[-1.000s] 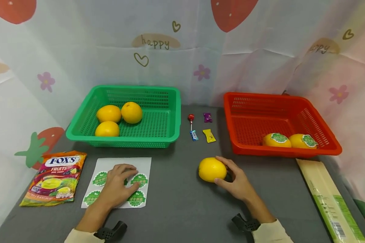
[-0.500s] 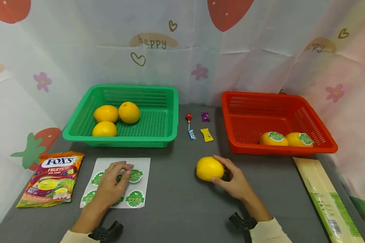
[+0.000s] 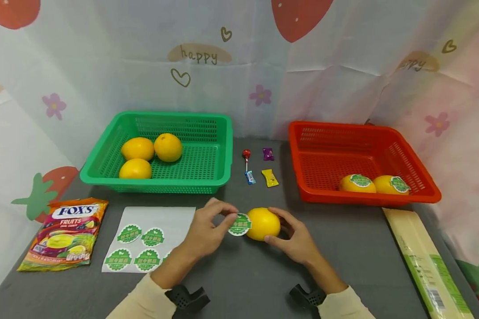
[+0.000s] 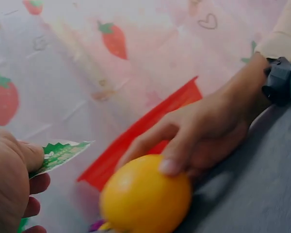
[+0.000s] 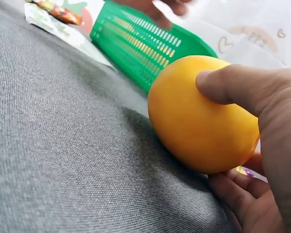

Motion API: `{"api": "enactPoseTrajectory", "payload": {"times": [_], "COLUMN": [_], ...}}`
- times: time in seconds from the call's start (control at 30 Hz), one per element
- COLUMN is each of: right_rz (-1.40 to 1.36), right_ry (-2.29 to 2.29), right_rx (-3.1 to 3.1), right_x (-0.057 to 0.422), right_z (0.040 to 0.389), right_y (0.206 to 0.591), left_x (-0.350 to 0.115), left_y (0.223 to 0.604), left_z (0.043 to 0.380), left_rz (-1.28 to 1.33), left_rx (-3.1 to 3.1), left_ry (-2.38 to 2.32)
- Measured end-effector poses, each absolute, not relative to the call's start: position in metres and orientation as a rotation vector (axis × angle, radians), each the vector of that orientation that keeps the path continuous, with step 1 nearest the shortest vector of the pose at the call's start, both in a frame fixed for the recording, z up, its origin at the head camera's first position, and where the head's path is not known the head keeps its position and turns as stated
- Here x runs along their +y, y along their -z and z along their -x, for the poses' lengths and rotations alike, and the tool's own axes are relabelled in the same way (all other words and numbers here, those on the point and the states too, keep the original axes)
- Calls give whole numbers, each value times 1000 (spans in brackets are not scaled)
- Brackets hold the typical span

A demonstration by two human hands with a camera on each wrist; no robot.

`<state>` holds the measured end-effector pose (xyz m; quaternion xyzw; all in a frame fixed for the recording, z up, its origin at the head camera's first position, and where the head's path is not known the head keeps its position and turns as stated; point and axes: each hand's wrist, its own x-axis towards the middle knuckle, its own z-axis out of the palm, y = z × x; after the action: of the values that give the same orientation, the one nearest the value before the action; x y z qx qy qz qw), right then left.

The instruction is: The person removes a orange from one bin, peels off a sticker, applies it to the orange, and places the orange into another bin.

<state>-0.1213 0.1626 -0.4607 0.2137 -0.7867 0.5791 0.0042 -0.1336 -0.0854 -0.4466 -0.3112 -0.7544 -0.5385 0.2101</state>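
Note:
My left hand point(image 3: 207, 230) pinches a round green-and-white sticker point(image 3: 240, 225) by its left edge, between thumb and fingers. In the head view the sticker overlaps the left side of a yellow orange point(image 3: 265, 224); the left wrist view shows the sticker point(image 4: 62, 154) nearly edge-on. On the grey table, my right hand point(image 3: 299, 243) grips that orange from its right side, thumb in front and fingers behind. A white sticker sheet point(image 3: 163, 215) lies left of my left hand, with several green stickers on it, one partly covered by the forearm.
A green basket point(image 3: 199, 182) at the back left holds three oranges. The red basket point(image 3: 367, 198) at back right holds two stickered oranges. Between them lie a lollipop point(image 3: 246, 154) and small candies. A candy bag point(image 3: 65, 235) lies far left, a long flat package point(image 3: 427, 261) far right.
My left hand has peeled a sticker off the sheet and carried it right, to the orange. The right hand keeps its grip on the orange, which has shifted slightly left.

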Motion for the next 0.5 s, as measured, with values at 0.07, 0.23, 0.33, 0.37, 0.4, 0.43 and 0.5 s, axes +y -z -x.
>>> {"api": "enactPoseTrajectory", "payload": {"times": [0.07, 0.23, 0.33, 0.37, 0.4, 0.43, 0.5], "right_rz": [-658, -664, -677, -684, -691, -701, -715], "right_ry": [-1815, -1789, -1777, -1776, -1775, -1776, -1775], "right_rx": [-2462, -2480, -2471, -2464, -2458, -2451, -2441], "right_x": [163, 164, 163, 163, 163, 163, 163], "right_z": [121, 119, 119, 119, 120, 120, 121], "right_y": [461, 460, 460, 460, 460, 460, 461], "left_x": [-69, -43, -33, -31, -28, -27, -23], "left_y": [449, 460, 465, 466, 467, 468, 469], "left_z": [138, 143, 146, 146, 147, 147, 147], "left_rz": [852, 804, 771, 759, 752, 745, 739], "left_rx": [-2126, -2160, -2153, -2153, -2153, -2159, -2172], "left_ry": [1522, 1531, 1514, 1503, 1493, 1480, 1453]}}
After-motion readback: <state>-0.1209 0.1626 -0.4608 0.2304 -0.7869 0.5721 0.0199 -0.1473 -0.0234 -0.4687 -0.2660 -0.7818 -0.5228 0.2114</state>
